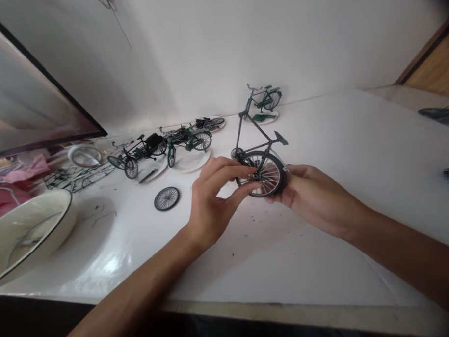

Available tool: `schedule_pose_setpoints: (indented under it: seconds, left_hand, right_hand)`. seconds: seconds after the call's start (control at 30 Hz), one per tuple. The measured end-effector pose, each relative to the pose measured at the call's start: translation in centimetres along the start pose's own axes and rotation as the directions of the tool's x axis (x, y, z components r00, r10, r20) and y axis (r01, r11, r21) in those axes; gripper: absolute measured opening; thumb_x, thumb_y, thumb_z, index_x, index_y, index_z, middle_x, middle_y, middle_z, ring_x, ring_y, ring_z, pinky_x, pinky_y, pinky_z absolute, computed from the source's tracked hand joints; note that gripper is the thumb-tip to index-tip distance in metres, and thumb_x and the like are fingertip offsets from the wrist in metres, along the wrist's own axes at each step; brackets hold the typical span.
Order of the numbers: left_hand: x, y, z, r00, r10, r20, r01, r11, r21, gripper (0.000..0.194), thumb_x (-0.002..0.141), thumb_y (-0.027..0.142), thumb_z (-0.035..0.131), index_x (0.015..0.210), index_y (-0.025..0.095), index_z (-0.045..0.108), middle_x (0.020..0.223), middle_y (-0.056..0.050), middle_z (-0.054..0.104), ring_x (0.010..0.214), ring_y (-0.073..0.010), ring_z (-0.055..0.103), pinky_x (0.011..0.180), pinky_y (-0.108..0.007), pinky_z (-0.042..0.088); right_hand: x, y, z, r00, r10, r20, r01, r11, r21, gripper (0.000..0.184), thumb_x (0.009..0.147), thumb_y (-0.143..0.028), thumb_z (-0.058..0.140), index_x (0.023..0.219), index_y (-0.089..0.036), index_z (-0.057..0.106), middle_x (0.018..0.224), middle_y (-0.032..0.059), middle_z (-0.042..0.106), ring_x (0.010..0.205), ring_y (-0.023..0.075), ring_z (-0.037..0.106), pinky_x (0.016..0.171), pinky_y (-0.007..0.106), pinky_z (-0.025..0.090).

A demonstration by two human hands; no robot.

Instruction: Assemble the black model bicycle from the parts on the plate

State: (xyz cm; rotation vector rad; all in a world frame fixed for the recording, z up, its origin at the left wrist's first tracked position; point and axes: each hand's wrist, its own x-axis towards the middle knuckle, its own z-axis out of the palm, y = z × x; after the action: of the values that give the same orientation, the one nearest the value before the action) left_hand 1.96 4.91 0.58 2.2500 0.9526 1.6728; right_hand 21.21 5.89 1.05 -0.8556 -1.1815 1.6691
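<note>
The left hand [211, 203] and right hand [310, 195] held one bicycle [256, 148], with one loose black wheel [166, 199] and one bowl [58, 204] leftward.

The foremost bicycle frame [256, 148] looks like metal with a dark, matt finish; its saddle [281, 138] resembles dull black plastic; its tyre [283, 178] is matt and rubbery, around spokes [271, 173] with a metallic glint; the loose wheel [167, 198] pairs a matt tyre with silvery metal; the tabletop [305, 264] is smooth and glossy; the basin [67, 213] seems shiny enamel; the wall [205, 51] is smooth, nearly matt; the brown panel [434, 65] looks wooden; the pink bundle [36, 168], blurred, may be cloth or thin plastic.
</note>
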Motion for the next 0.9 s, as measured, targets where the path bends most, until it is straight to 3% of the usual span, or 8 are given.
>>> schedule_pose_setpoints:
  seconds: [0.17, 0.3, 0.47, 0.6, 0.67, 0.73, 0.83, 0.9]
  left_hand:
    - [0.4, -0.4, -0.4, 0.994, 0.102, -0.031, -0.094, 0.977, 0.189, 0.018, 0.082, 0.029, 0.084, 0.094, 0.022, 0.072, 0.09, -0.004, 0.067, 0.087, -0.0196, 0.059, 0.081, -0.037, 0.044]
    - [0.5, -1.1, -0.6, 0.994, 0.099, 0.037, -0.104, 0.981, 0.162, 0.016, 0.084, 0.03, 0.081, 0.093, 0.021, 0.072, 0.094, -0.005, 0.067, 0.09, -0.0197, 0.061, 0.081, -0.036, 0.046]
    - [0.3, -1.2, -0.6, 0.989, 0.081, 0.121, -0.096, 0.987, 0.13, 0.014, 0.088, 0.027, 0.077, 0.1, 0.023, 0.071, 0.1, -0.005, 0.067, 0.095, -0.0202, 0.061, 0.085, -0.038, 0.048]
    - [0.3, -0.7, -0.6, 0.996, 0.049, 0.073, -0.059, 0.989, 0.133, 0.02, 0.09, 0.024, 0.076, 0.108, 0.023, 0.068, 0.111, -0.007, 0.063, 0.108, -0.0222, 0.059, 0.093, -0.039, 0.049]
    - [0.4, -0.7, -0.7, 1.0, -0.018, -0.019, 0.02, 0.993, 0.117, 0.031, 0.087, 0.027, 0.078, 0.114, 0.023, 0.063, 0.119, -0.008, 0.06, 0.113, -0.0229, 0.057, 0.094, -0.038, 0.048]
    - [0.4, -0.7, -0.8, 0.984, -0.171, -0.052, 0.172, 0.985, 0.02, 0.04, 0.086, 0.032, 0.08, 0.118, 0.022, 0.057, 0.124, -0.009, 0.059, 0.109, -0.0212, 0.058, 0.09, -0.036, 0.049]
    - [0.0, -1.0, -0.5, 0.895, -0.419, 0.152, 0.442, 0.879, -0.18, 0.041, 0.087, 0.04, 0.078, 0.115, 0.02, 0.056, 0.115, -0.008, 0.063, 0.095, -0.017, 0.061, 0.082, -0.032, 0.051]
    - [-0.3, -1.2, -0.1, 0.827, -0.481, 0.29, 0.552, 0.792, -0.261, 0.037, 0.088, 0.044, 0.076, 0.108, 0.017, 0.058, 0.104, -0.007, 0.065, 0.09, -0.0163, 0.062, 0.08, -0.03, 0.05]
  right_hand:
    - [0.0, 0.0, 0.0, 0.989, 0.079, 0.127, -0.096, 0.986, 0.135, 0.042, 0.097, -0.059, 0.055, 0.103, -0.023, 0.078, 0.109, 0.0101, 0.073, 0.096, 0.0241, 0.065, 0.072, 0.034, 0.056]
    - [-0.2, 0.0, 0.2, 0.983, 0.08, 0.163, -0.082, 0.997, 0.001, 0.026, 0.094, -0.046, 0.066, 0.095, -0.025, 0.08, 0.107, 0.007, 0.073, 0.094, 0.0204, 0.064, 0.075, 0.032, 0.056]
    - [-0.2, 0.1, 0.2, 0.996, 0.04, 0.078, -0.035, 0.997, -0.069, 0.017, 0.09, -0.037, 0.074, 0.093, -0.023, 0.082, 0.108, 0.0073, 0.074, 0.098, 0.02, 0.065, 0.083, 0.035, 0.054]
    - [0.1, 0.0, -0.2, 0.999, 0.026, 0.036, -0.024, 0.998, -0.061, 0.018, 0.089, -0.037, 0.076, 0.095, -0.021, 0.08, 0.111, 0.0085, 0.074, 0.103, 0.0225, 0.065, 0.09, 0.041, 0.054]
    - [0.1, -0.1, -0.4, 0.999, 0.031, 0.022, -0.03, 0.998, -0.047, 0.019, 0.089, -0.037, 0.076, 0.096, -0.02, 0.079, 0.115, 0.0094, 0.073, 0.107, 0.0243, 0.066, 0.093, 0.042, 0.054]
    - [0.2, -0.3, -0.6, 0.999, 0.031, 0.017, -0.03, 0.998, -0.05, 0.02, 0.089, -0.038, 0.076, 0.097, -0.02, 0.078, 0.116, 0.0094, 0.073, 0.111, 0.0254, 0.065, 0.094, 0.042, 0.053]
    - [0.1, -0.3, -0.6, 1.0, 0.01, -0.007, -0.011, 0.994, -0.111, 0.02, 0.088, -0.04, 0.076, 0.096, -0.021, 0.077, 0.115, 0.0074, 0.073, 0.11, 0.0241, 0.066, 0.095, 0.041, 0.053]
    - [0.1, -0.3, -0.5, 1.0, -0.006, -0.025, 0.001, 0.982, -0.187, 0.022, 0.088, -0.042, 0.075, 0.098, -0.022, 0.076, 0.112, 0.0062, 0.074, 0.107, 0.0232, 0.067, 0.098, 0.042, 0.051]
